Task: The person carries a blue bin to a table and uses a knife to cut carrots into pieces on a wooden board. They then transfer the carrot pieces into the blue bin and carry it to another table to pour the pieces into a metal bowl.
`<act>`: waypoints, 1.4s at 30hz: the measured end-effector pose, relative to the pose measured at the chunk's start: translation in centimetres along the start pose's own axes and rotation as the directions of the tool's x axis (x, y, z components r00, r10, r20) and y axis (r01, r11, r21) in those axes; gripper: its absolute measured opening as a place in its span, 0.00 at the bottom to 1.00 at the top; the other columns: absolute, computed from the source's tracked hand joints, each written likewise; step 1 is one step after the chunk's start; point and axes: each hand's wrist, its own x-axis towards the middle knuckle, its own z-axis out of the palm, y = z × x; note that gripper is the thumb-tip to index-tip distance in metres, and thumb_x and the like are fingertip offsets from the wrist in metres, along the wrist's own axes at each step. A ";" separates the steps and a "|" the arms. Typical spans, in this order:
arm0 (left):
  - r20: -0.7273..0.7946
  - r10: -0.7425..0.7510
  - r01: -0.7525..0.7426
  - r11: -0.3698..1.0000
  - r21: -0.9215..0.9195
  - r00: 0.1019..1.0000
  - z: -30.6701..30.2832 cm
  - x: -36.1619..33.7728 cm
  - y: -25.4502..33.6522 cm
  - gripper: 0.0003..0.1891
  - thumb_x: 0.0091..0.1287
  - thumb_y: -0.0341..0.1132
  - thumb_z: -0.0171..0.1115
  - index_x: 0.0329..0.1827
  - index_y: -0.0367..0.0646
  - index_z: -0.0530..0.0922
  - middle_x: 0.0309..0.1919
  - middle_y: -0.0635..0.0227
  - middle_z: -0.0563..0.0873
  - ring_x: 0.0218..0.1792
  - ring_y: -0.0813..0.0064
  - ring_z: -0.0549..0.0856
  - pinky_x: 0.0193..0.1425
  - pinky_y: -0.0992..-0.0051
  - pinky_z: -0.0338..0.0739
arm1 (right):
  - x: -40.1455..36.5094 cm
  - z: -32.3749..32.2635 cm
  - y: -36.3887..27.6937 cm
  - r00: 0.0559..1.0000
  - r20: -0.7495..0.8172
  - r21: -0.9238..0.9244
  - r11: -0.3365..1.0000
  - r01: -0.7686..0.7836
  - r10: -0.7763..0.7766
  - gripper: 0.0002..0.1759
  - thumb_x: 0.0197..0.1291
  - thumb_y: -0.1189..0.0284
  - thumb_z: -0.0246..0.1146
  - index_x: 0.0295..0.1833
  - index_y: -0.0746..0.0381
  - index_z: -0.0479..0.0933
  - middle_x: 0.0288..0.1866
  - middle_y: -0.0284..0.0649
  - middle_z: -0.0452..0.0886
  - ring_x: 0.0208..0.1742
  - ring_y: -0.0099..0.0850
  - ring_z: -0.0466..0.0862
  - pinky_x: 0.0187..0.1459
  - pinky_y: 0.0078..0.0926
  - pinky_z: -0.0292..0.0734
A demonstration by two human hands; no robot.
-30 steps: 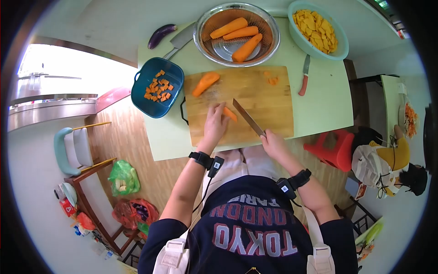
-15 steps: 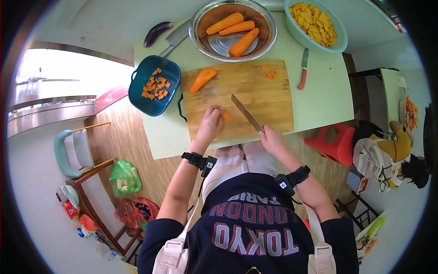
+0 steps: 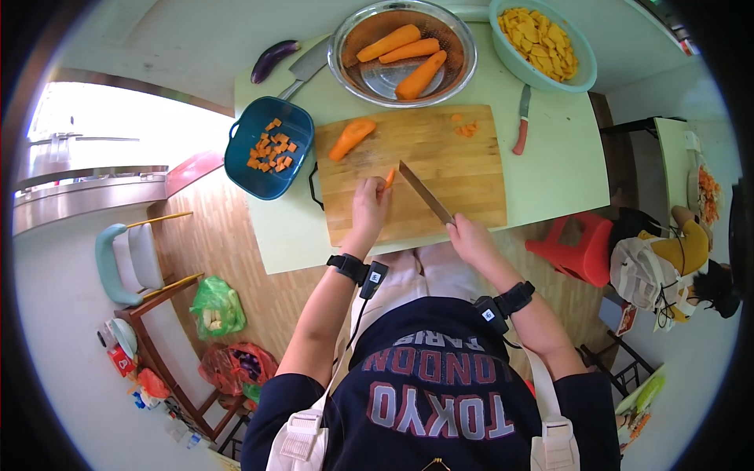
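Observation:
My left hand (image 3: 369,206) pinches a small carrot piece (image 3: 390,178) over the wooden cutting board (image 3: 448,165). In my right hand (image 3: 471,237) is the handle of a knife (image 3: 424,192), its blade slanting up and left so the tip comes close to the carrot piece. A larger cut carrot (image 3: 353,139) lies on the board's upper left. Several small carrot scraps (image 3: 466,129) rest near its upper right corner. Left of the board, a dark blue basin (image 3: 269,182) contains several carrot cubes (image 3: 271,149).
At the back stand a metal bowl (image 3: 338,67) with three carrots and a light blue basin (image 3: 496,43) of yellow slices. A red-handled knife (image 3: 521,125) lies right of the board. A cleaver (image 3: 308,64) and an eggplant (image 3: 275,60) lie back left. A red stool (image 3: 577,251) stands right.
My left hand has shifted slightly up and right, and the carrot piece has turned from slanting to nearly upright beside the knife tip. My right hand and the knife have barely moved.

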 end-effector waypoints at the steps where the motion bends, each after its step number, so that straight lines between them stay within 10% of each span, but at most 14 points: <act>1: 0.002 0.003 -0.003 1.000 -0.004 1.000 0.4 -0.1 -0.1 0.10 0.56 0.25 0.64 0.41 0.39 0.76 0.32 0.61 0.79 0.33 0.68 0.82 0.35 0.76 0.78 | 0.0 -0.2 -0.1 1.000 0.023 -0.012 1.000 -0.006 0.007 0.13 0.63 0.65 0.50 0.38 0.65 0.69 0.27 0.56 0.78 0.32 0.56 0.79 0.33 0.53 0.73; 4: -0.026 0.026 -0.023 0.995 0.100 0.999 0.4 -0.2 0.8 0.10 0.57 0.25 0.64 0.41 0.39 0.75 0.29 0.60 0.81 0.30 0.69 0.83 0.34 0.76 0.78 | -0.1 -0.2 -0.2 0.999 0.038 -0.011 1.000 -0.012 0.012 0.13 0.63 0.65 0.50 0.37 0.65 0.69 0.27 0.56 0.78 0.32 0.56 0.79 0.33 0.52 0.73; 9: 0.100 -0.313 0.325 0.854 -0.406 0.945 1.2 0.0 0.8 0.08 0.63 0.26 0.60 0.43 0.34 0.72 0.33 0.60 0.82 0.29 0.73 0.84 0.32 0.77 0.80 | -0.1 0.0 -1.0 0.999 0.034 0.003 1.000 0.003 -0.003 0.13 0.63 0.65 0.51 0.36 0.66 0.69 0.27 0.56 0.78 0.32 0.56 0.79 0.34 0.52 0.73; 12: 0.128 -0.313 0.338 0.879 -0.336 0.941 1.0 0.2 0.7 0.09 0.64 0.26 0.59 0.44 0.33 0.71 0.33 0.61 0.82 0.30 0.75 0.85 0.33 0.79 0.81 | -0.2 0.1 -1.4 0.999 0.039 0.013 1.000 0.028 -0.028 0.13 0.63 0.66 0.51 0.36 0.66 0.69 0.27 0.56 0.78 0.32 0.56 0.79 0.34 0.52 0.73; 25: -0.103 -0.105 0.108 0.994 0.019 0.989 0.6 2.3 0.5 0.16 0.59 0.32 0.65 0.48 0.37 0.75 0.39 0.57 0.78 0.29 0.70 0.84 0.29 0.76 0.79 | 0.1 0.3 -0.2 1.000 -0.009 -0.004 1.000 -0.001 0.001 0.13 0.63 0.65 0.51 0.37 0.65 0.69 0.25 0.56 0.78 0.30 0.55 0.79 0.32 0.52 0.73; 30: 0.175 -0.284 0.308 0.943 -0.126 0.943 0.7 2.3 -2.4 0.16 0.53 0.27 0.67 0.46 0.39 0.76 0.32 0.63 0.78 0.29 0.72 0.80 0.34 0.74 0.76 | -0.3 0.1 0.0 1.000 -0.022 0.007 1.000 -0.001 0.001 0.13 0.63 0.65 0.51 0.38 0.65 0.69 0.25 0.56 0.78 0.30 0.56 0.79 0.32 0.52 0.73; 39: 0.179 -0.167 0.240 0.794 -0.559 0.970 0.4 0.5 -1.4 0.13 0.59 0.21 0.61 0.46 0.38 0.73 0.37 0.68 0.81 0.37 0.81 0.82 0.43 0.82 0.77 | -0.6 0.1 0.0 1.000 -0.013 0.022 1.000 -0.001 0.001 0.12 0.63 0.66 0.51 0.37 0.65 0.69 0.26 0.56 0.78 0.31 0.57 0.78 0.32 0.52 0.73; 42: 0.096 -0.066 0.100 0.906 -0.412 0.993 0.6 0.2 -1.3 0.10 0.60 0.23 0.61 0.44 0.37 0.74 0.35 0.68 0.82 0.37 0.80 0.82 0.42 0.83 0.77 | -0.4 0.2 0.1 1.000 -0.009 0.022 1.000 -0.014 0.015 0.12 0.63 0.66 0.51 0.37 0.65 0.69 0.26 0.56 0.78 0.31 0.57 0.78 0.33 0.53 0.73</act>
